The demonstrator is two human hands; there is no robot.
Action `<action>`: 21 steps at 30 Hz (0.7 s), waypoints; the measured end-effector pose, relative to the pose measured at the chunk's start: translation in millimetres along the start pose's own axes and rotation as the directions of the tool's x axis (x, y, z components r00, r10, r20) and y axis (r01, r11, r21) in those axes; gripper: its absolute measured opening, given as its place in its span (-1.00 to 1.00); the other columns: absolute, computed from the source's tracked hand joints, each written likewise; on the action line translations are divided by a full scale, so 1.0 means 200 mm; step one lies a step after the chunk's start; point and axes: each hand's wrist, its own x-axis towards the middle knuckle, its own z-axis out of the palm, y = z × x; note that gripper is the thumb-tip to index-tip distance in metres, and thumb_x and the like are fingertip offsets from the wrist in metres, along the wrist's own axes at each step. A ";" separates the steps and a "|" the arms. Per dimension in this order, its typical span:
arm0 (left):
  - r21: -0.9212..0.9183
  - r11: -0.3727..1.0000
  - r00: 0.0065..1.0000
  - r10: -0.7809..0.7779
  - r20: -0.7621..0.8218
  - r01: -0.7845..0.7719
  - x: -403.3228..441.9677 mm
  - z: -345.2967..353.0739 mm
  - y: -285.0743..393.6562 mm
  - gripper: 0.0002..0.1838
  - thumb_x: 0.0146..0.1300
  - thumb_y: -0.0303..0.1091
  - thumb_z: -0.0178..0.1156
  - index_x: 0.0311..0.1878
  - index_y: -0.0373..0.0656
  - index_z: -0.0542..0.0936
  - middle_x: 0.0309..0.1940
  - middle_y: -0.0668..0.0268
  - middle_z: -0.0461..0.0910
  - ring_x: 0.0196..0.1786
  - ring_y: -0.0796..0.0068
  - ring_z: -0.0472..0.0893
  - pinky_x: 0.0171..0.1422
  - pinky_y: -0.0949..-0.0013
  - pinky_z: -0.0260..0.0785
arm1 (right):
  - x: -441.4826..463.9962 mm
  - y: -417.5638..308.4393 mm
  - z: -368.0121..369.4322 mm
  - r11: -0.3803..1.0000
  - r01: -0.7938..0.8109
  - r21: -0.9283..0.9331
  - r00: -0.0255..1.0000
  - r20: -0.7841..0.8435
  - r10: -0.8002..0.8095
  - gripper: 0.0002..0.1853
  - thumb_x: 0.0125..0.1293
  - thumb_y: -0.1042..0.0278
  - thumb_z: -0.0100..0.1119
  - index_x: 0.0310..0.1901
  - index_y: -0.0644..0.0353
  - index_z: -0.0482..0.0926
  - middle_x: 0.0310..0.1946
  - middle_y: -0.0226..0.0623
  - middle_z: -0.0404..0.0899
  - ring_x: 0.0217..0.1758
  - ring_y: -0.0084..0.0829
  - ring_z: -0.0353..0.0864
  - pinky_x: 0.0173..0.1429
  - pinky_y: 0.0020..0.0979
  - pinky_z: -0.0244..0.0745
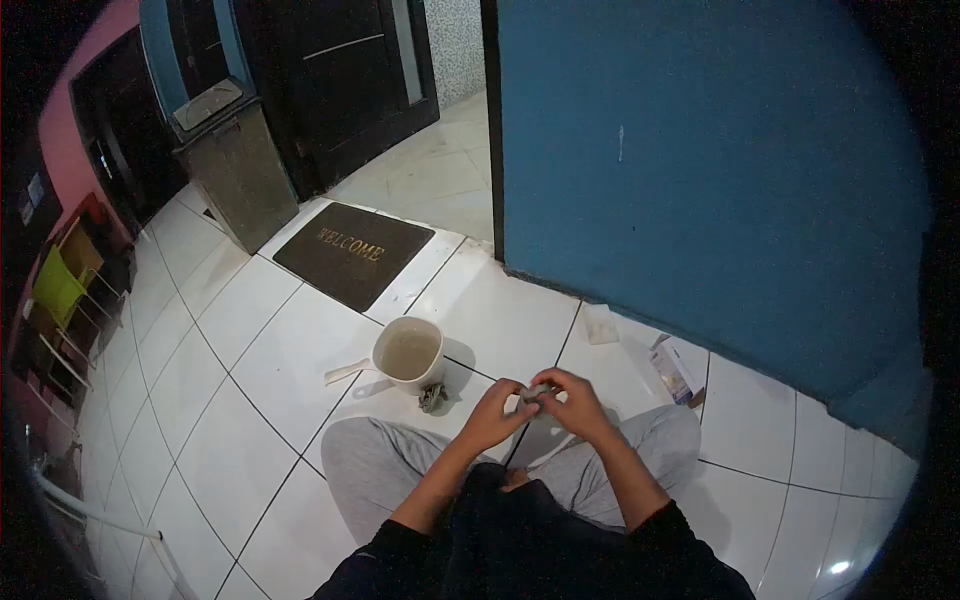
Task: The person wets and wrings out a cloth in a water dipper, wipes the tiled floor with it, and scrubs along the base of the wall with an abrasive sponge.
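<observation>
My left hand and my right hand meet above my crossed legs. The fingers of both are closed round a small grey lump, whose kind I cannot make out and which the fingers partly cover. To the left of my hands a white water dipper stands upright on the floor, its handle pointing left, with cloudy liquid inside. Against its near side lies a crumpled dark grey piece, perhaps a rag.
White tiles cover the floor. Near the blue wall lie a pale flat piece and a small printed box. Farther off are a WELCOME mat, a tall bin and a green chair.
</observation>
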 end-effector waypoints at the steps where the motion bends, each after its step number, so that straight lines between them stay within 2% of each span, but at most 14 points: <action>1: -0.006 0.999 0.999 -0.035 0.021 0.035 0.00 0.01 0.01 -0.65 0.08 -0.21 0.20 -0.17 -0.27 0.43 -0.23 0.10 0.44 -0.12 0.19 0.48 -0.06 0.28 0.30 | 0.00 -0.02 0.01 0.995 0.066 -0.069 0.998 0.027 -0.064 -0.80 0.07 0.57 0.07 -0.22 0.18 0.49 -0.29 -0.29 0.55 -0.19 -0.39 0.53 -0.08 -0.39 0.41; 2: 0.002 0.999 0.999 -0.037 0.027 0.037 0.01 0.02 0.00 -0.65 0.08 -0.21 0.20 -0.17 -0.27 0.43 -0.23 0.10 0.44 -0.12 0.19 0.48 -0.06 0.28 0.30 | -0.01 -0.02 0.01 0.982 0.133 -0.136 0.990 0.058 -0.126 -0.79 0.07 0.57 0.06 -0.21 0.18 0.50 -0.29 -0.28 0.55 -0.22 -0.38 0.54 -0.10 -0.40 0.42; 3: 0.016 0.999 0.998 -0.046 0.035 0.045 0.01 0.02 -0.01 -0.65 0.05 -0.22 0.21 -0.19 -0.26 0.43 -0.24 0.11 0.44 -0.14 0.16 0.47 -0.07 0.27 0.31 | -0.02 0.00 0.02 0.978 0.141 -0.153 0.989 -0.017 -0.146 -0.78 0.03 0.59 0.08 -0.24 0.19 0.52 -0.30 -0.25 0.56 -0.27 -0.36 0.54 -0.15 -0.43 0.44; 5: 0.037 0.998 0.997 -0.062 0.050 0.060 0.01 0.03 -0.02 -0.66 0.02 -0.24 0.23 -0.21 -0.26 0.44 -0.26 0.11 0.44 -0.15 0.14 0.47 -0.08 0.26 0.31 | -0.03 0.04 -0.01 0.991 0.098 -0.089 0.992 -0.066 -0.104 -0.76 -0.01 0.64 0.08 -0.25 0.20 0.53 -0.32 -0.26 0.55 -0.25 -0.38 0.54 -0.14 -0.45 0.43; 7: 0.224 0.974 1.000 -0.021 -0.001 0.021 0.01 0.02 0.02 -0.72 -0.07 -0.39 0.22 -0.27 -0.26 0.44 -0.28 0.13 0.43 -0.20 0.09 0.46 -0.13 0.22 0.33 | -0.04 0.06 -0.03 0.996 0.078 -0.034 0.989 -0.121 -0.082 -0.75 -0.06 0.68 0.11 -0.29 0.22 0.55 -0.35 -0.29 0.55 -0.27 -0.42 0.54 -0.15 -0.46 0.41; 8: 0.227 0.974 1.000 -0.028 0.006 0.026 0.01 0.03 0.03 -0.72 -0.07 -0.39 0.22 -0.27 -0.26 0.44 -0.28 0.13 0.43 -0.20 0.09 0.46 -0.13 0.22 0.33 | -0.05 0.07 -0.04 0.997 0.072 -0.026 0.990 -0.123 -0.074 -0.75 -0.06 0.68 0.11 -0.29 0.22 0.55 -0.35 -0.29 0.55 -0.27 -0.42 0.54 -0.15 -0.46 0.41; 11: 0.342 0.938 0.996 -0.023 -0.081 0.049 0.01 0.05 0.03 -0.75 -0.18 -0.60 0.13 -0.32 -0.23 0.47 -0.30 0.14 0.43 -0.22 0.06 0.47 -0.17 0.16 0.35 | -0.06 0.09 -0.07 0.987 0.129 -0.094 0.980 -0.143 -0.141 -0.79 -0.04 0.68 0.09 -0.33 0.24 0.55 -0.37 -0.29 0.54 -0.34 -0.45 0.52 -0.20 -0.47 0.41; 13: 0.390 0.918 0.996 -0.037 -0.086 0.068 -0.01 0.04 0.00 -0.77 -0.16 -0.59 0.12 -0.33 -0.21 0.49 -0.32 0.16 0.44 -0.23 0.07 0.47 -0.20 0.16 0.35 | -0.05 0.10 -0.09 0.986 0.145 -0.086 0.945 -0.284 -0.164 -0.83 0.03 0.61 0.07 -0.30 0.21 0.54 -0.38 -0.28 0.53 -0.39 -0.44 0.49 -0.30 -0.47 0.39; 14: 0.437 0.896 0.994 -0.047 -0.095 0.084 -0.01 0.04 -0.02 -0.78 -0.14 -0.58 0.10 -0.33 -0.20 0.52 -0.34 0.17 0.44 -0.25 0.09 0.48 -0.24 0.16 0.35 | -0.05 0.11 -0.11 0.987 0.141 -0.082 0.945 -0.287 -0.159 -0.83 0.03 0.61 0.07 -0.30 0.21 0.54 -0.38 -0.28 0.53 -0.39 -0.44 0.49 -0.30 -0.47 0.39; 16: 0.416 0.908 0.994 0.007 -0.107 0.039 -0.01 0.01 -0.03 -0.77 -0.10 -0.58 0.10 -0.30 -0.18 0.55 -0.35 0.16 0.47 -0.27 0.11 0.50 -0.24 0.20 0.38 | -0.06 0.10 -0.16 0.999 0.039 -0.015 0.953 -0.300 -0.042 -0.83 0.02 0.61 0.08 -0.30 0.23 0.54 -0.40 -0.28 0.51 -0.44 -0.48 0.46 -0.34 -0.48 0.37; 18: 0.205 0.974 0.995 -0.096 -0.011 0.096 -0.01 -0.02 -0.01 -0.76 -0.04 -0.55 0.11 -0.23 -0.17 0.56 -0.32 0.15 0.52 -0.29 0.16 0.53 -0.24 0.27 0.40 | -0.07 0.07 -0.20 0.998 0.005 -0.060 0.954 -0.300 -0.023 -0.84 0.02 0.59 0.11 -0.30 0.22 0.54 -0.42 -0.29 0.51 -0.48 -0.52 0.44 -0.37 -0.50 0.36; 19: 0.102 0.984 0.988 -0.151 0.029 0.147 -0.01 -0.06 0.03 -0.78 0.07 -0.48 0.16 -0.17 -0.23 0.52 -0.32 0.15 0.57 -0.25 0.25 0.57 -0.18 0.32 0.40 | -0.08 0.06 -0.22 0.997 -0.057 -0.047 0.968 -0.247 0.043 -0.84 0.03 0.56 0.13 -0.29 0.22 0.54 -0.44 -0.30 0.51 -0.49 -0.53 0.43 -0.38 -0.51 0.35; 20: 0.102 0.984 0.988 -0.153 0.032 0.149 -0.01 -0.09 0.03 -0.78 0.07 -0.48 0.16 -0.17 -0.23 0.52 -0.32 0.15 0.57 -0.25 0.25 0.57 -0.18 0.32 0.40 | -0.08 0.06 -0.24 0.992 -0.118 -0.037 0.975 -0.193 0.108 -0.85 0.04 0.54 0.16 -0.29 0.22 0.54 -0.45 -0.32 0.51 -0.49 -0.55 0.42 -0.38 -0.53 0.34; 21: 0.076 0.976 0.971 -0.212 0.111 0.205 -0.01 -0.13 0.03 -0.79 0.10 -0.41 0.16 -0.18 -0.24 0.51 -0.33 0.18 0.57 -0.26 0.32 0.56 -0.19 0.34 0.40 | -0.08 0.07 -0.25 0.992 -0.121 -0.036 0.975 -0.193 0.112 -0.85 0.04 0.54 0.16 -0.29 0.22 0.54 -0.45 -0.32 0.51 -0.49 -0.55 0.42 -0.38 -0.53 0.34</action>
